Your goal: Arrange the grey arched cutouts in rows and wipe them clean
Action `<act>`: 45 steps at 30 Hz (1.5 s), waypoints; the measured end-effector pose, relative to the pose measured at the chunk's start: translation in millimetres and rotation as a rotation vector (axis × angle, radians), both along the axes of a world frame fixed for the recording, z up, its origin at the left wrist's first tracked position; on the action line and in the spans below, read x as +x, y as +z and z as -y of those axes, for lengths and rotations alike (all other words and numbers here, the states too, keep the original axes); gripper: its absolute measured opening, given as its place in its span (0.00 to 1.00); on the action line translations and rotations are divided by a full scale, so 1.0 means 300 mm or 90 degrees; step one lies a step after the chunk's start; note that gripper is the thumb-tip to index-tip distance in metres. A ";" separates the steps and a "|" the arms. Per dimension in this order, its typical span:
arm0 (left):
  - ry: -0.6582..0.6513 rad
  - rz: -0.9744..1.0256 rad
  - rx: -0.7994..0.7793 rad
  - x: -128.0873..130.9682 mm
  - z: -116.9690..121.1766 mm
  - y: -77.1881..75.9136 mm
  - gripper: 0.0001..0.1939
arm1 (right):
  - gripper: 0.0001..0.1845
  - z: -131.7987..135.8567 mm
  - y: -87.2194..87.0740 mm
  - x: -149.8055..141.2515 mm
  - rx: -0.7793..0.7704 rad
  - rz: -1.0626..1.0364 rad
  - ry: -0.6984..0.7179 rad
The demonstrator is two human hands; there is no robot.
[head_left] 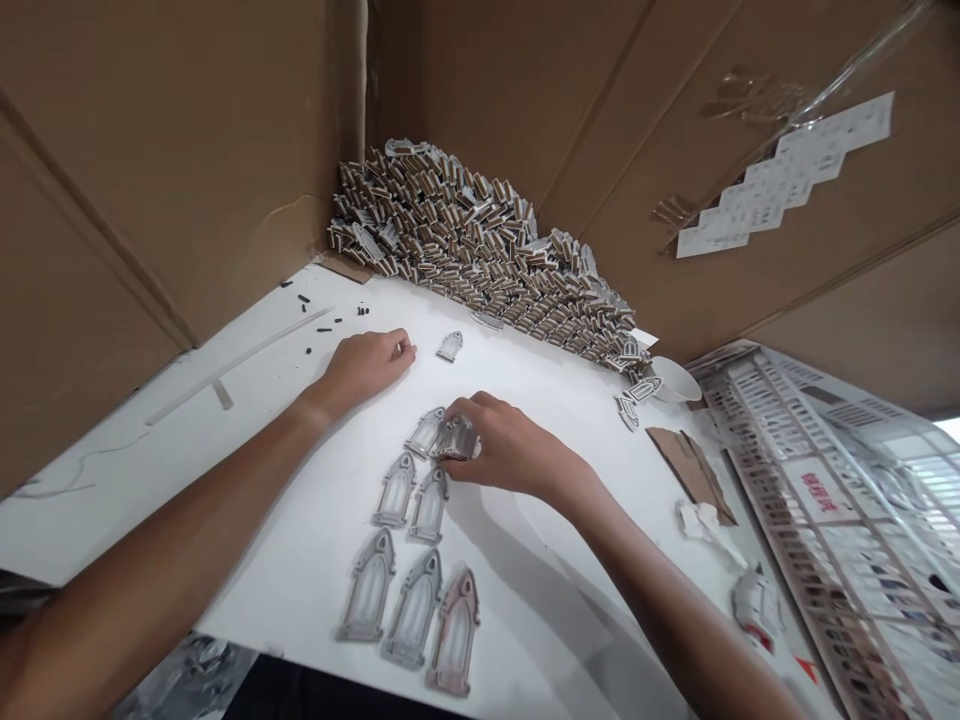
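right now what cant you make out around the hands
left hand, head view: fingers hide anything pinched
stack of arched pieces, head view: right hand covers it, count unclear
printed sheet, head view: cut off by right edge, print too small

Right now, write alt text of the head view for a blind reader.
On a white table, the right hand holds a small stack of arched window-shaped pieces beside rows of matching pieces. The left hand rests near a single piece, and a large heap of pieces banks against a cardboard wall.
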State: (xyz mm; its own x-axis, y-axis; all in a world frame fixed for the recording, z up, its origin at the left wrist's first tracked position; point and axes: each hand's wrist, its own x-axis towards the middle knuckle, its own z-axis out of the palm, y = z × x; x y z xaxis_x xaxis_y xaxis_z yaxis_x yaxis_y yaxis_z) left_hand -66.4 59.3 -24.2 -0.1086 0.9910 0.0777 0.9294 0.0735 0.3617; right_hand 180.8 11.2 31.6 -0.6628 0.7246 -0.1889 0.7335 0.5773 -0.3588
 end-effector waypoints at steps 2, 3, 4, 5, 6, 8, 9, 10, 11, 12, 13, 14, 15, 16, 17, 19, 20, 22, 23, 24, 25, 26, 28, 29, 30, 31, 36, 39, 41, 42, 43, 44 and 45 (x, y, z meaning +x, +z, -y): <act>-0.001 0.000 0.003 -0.002 0.001 -0.003 0.17 | 0.26 -0.002 0.003 0.001 -0.005 0.000 0.002; -0.002 -0.001 0.004 -0.003 0.002 -0.003 0.17 | 0.27 -0.003 0.004 0.001 -0.009 0.001 0.001; -0.001 -0.001 0.005 -0.002 0.004 -0.001 0.17 | 0.27 -0.002 0.004 0.002 -0.013 0.002 0.001; -0.002 -0.001 0.004 -0.002 0.006 0.000 0.17 | 0.28 -0.001 0.003 0.002 -0.017 0.004 0.001; -0.002 0.000 0.004 -0.001 0.008 0.002 0.17 | 0.28 0.001 0.001 0.002 -0.020 0.005 0.001; -0.002 0.002 0.004 0.000 0.010 0.006 0.17 | 0.29 0.009 -0.005 0.000 -0.012 0.007 0.004; -0.002 0.003 0.004 0.000 0.011 0.006 0.17 | 0.28 0.014 -0.009 -0.003 -0.001 0.007 0.005; -0.002 0.003 0.004 0.000 0.011 0.007 0.17 | 0.28 0.019 -0.013 -0.007 0.014 0.010 0.002; 0.000 0.003 0.004 0.000 0.011 0.007 0.17 | 0.27 0.023 -0.016 -0.011 0.029 0.015 -0.003; 0.001 0.004 0.005 -0.001 0.010 0.006 0.17 | 0.26 0.026 -0.018 -0.016 0.043 0.023 -0.009; 0.002 0.004 0.005 -0.001 0.010 0.005 0.17 | 0.25 0.027 -0.018 -0.020 0.053 0.032 -0.013; 0.003 0.005 0.005 -0.002 0.009 0.005 0.17 | 0.25 0.027 -0.016 -0.025 0.056 0.043 -0.016; 0.002 0.006 0.005 -0.002 0.009 0.004 0.16 | 0.25 0.024 -0.012 -0.030 0.054 0.052 -0.017; 0.000 0.007 0.005 -0.002 0.009 0.004 0.16 | 0.25 0.019 -0.006 -0.037 0.053 0.059 -0.019; -0.001 0.008 0.006 -0.002 0.009 0.003 0.16 | 0.25 0.014 0.002 -0.045 0.054 0.061 -0.024; -0.004 0.010 0.007 -0.003 0.010 0.003 0.16 | 0.24 0.002 0.020 -0.069 0.058 0.054 -0.040; -0.004 0.011 0.009 -0.003 0.011 0.003 0.16 | 0.23 -0.002 0.029 -0.085 0.058 0.050 -0.047; -0.004 0.013 0.010 -0.002 0.012 0.005 0.16 | 0.24 -0.007 0.044 -0.122 0.049 0.055 -0.051; -0.004 0.014 0.011 -0.002 0.013 0.006 0.16 | 0.24 -0.009 0.048 -0.141 0.044 0.061 -0.048; -0.005 0.014 0.011 -0.002 0.014 0.008 0.16 | 0.25 -0.009 0.051 -0.159 0.042 0.067 -0.046; -0.006 0.013 0.011 -0.002 0.016 0.009 0.16 | 0.25 -0.010 0.052 -0.175 0.044 0.073 -0.044; -0.008 0.012 0.012 -0.003 0.018 0.010 0.15 | 0.25 -0.010 0.051 -0.188 0.048 0.076 -0.041; -0.014 0.007 0.014 -0.005 0.021 0.010 0.15 | 0.23 -0.013 0.046 -0.206 0.054 0.083 -0.033; -0.017 0.003 0.015 -0.006 0.022 0.009 0.15 | 0.22 -0.015 0.043 -0.211 0.052 0.092 -0.030; -0.019 0.000 0.016 -0.008 0.023 0.007 0.15 | 0.22 -0.016 0.040 -0.214 0.048 0.101 -0.031; -0.021 -0.004 0.018 -0.010 0.024 0.005 0.15 | 0.22 -0.017 0.036 -0.216 0.042 0.110 -0.033; -0.023 -0.011 0.020 -0.014 0.025 -0.001 0.14 | 0.25 -0.021 0.024 -0.218 0.022 0.110 -0.040; -0.020 -0.012 0.016 -0.014 0.026 0.000 0.14 | 0.29 -0.064 0.034 -0.210 0.035 0.098 -0.013; -0.019 -0.015 0.016 -0.015 0.026 -0.001 0.15 | 0.30 -0.133 0.051 -0.203 0.063 0.092 0.004; -0.020 -0.017 0.018 -0.015 0.026 -0.002 0.15 | 0.30 -0.179 0.062 -0.199 0.084 0.089 0.010; -0.021 -0.020 0.020 -0.015 0.026 -0.003 0.15 | 0.30 -0.231 0.073 -0.196 0.104 0.090 0.015; -0.022 -0.023 0.024 -0.016 0.026 -0.005 0.16 | 0.30 -0.285 0.081 -0.194 0.126 0.090 0.024; -0.022 -0.027 0.028 -0.016 0.027 -0.007 0.16 | 0.30 -0.339 0.088 -0.194 0.138 0.099 0.029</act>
State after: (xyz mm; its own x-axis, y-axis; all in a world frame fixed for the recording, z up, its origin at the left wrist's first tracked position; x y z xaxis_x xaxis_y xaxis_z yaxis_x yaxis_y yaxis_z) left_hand -71.1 51.3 -26.4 -0.0700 0.9897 0.1247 0.9455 0.0260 0.3245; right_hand 122.7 112.9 57.9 -0.6701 0.7299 -0.1349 0.7422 0.6615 -0.1076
